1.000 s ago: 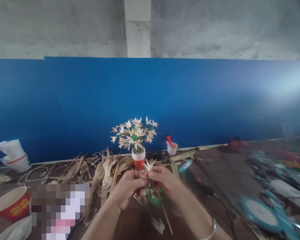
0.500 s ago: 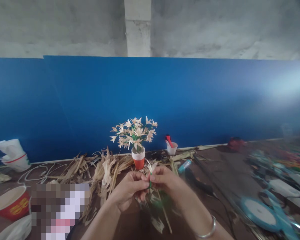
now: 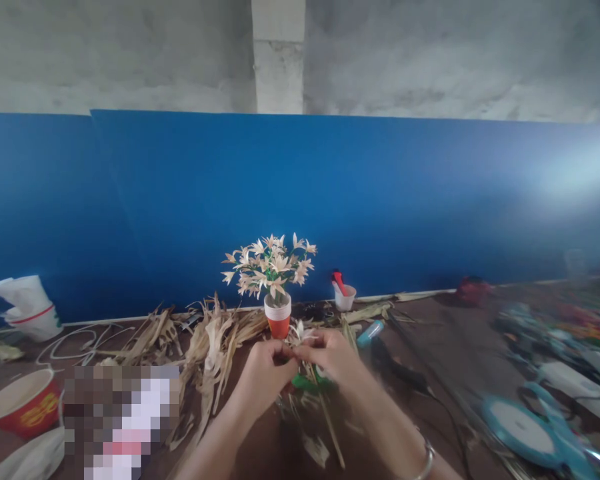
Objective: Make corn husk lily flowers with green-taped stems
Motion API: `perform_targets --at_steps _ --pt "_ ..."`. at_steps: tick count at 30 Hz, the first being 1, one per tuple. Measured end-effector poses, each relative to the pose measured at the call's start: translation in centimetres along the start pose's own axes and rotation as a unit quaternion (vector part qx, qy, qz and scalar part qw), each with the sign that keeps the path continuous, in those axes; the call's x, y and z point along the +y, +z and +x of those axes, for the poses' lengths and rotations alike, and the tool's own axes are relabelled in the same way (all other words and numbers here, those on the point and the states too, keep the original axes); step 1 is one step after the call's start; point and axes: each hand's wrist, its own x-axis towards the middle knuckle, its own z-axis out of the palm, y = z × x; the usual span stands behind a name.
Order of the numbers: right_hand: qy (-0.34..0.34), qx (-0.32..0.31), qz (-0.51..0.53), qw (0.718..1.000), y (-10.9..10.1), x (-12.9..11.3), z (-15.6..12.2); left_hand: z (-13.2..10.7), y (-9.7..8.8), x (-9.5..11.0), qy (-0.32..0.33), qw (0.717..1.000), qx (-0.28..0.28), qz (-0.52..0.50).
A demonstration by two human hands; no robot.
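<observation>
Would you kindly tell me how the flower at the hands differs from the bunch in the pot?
The flower looks like a single bloom, while the bunch has many. The flower is held at the fingertips of the left hand and right hand; the bunch stands in the pot. The flower looks whiter, whereas the bunch is creamier. Both have pale, pointed petals.

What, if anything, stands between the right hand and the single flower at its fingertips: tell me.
Nothing visible: the right hand is at the flower. The left hand is alongside; the pot stands beyond.
</observation>
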Motion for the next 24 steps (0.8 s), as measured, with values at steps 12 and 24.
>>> perform_targets --at_steps 12,24 --pt "0.021 -0.056 0.019 0.998 -0.1 0.3 -0.2 0.0 -1.0 0.2 -0.055 0.987 -0.108 -0.104" --pt "0.067 -0.118 0.134 0.982 0.3 0.2 -0.8 0.1 -1.5 -0.5 -0.067 0.944 -0.222 -0.236"
